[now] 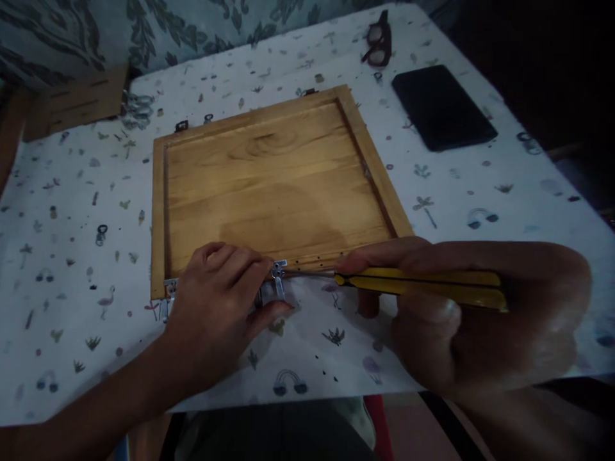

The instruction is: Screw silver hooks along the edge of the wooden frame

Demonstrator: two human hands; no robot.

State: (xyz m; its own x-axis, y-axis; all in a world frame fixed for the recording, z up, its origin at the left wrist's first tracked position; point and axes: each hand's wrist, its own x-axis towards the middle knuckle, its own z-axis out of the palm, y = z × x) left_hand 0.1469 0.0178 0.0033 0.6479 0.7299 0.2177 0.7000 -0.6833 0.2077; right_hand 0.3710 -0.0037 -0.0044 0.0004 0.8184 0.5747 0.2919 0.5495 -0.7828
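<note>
A framed wooden panel (269,186) lies on the table, its near edge toward me. Bent over that edge, my left hand (216,307) has its fingers by a small silver metal bracket (278,270) and its thumb below it. A second silver bracket (170,289) sits at the panel's near left corner, partly behind the hand. In my right hand (480,333) is a screwdriver with a yellow and black handle (423,285). Its shaft (312,273) lies nearly level along the near edge and points left, the tip at or close to the bracket. Small dark holes dot the edge between them.
A patterned white cloth (86,224) covers the table. A black tablet-like slab (442,109) and dark-framed glasses (378,41) lie at the far right. Brown cardboard (77,102) and a clear crumpled-looking item (138,109) are at the far left. Dark fittings (181,126) stick out from the panel's far edge.
</note>
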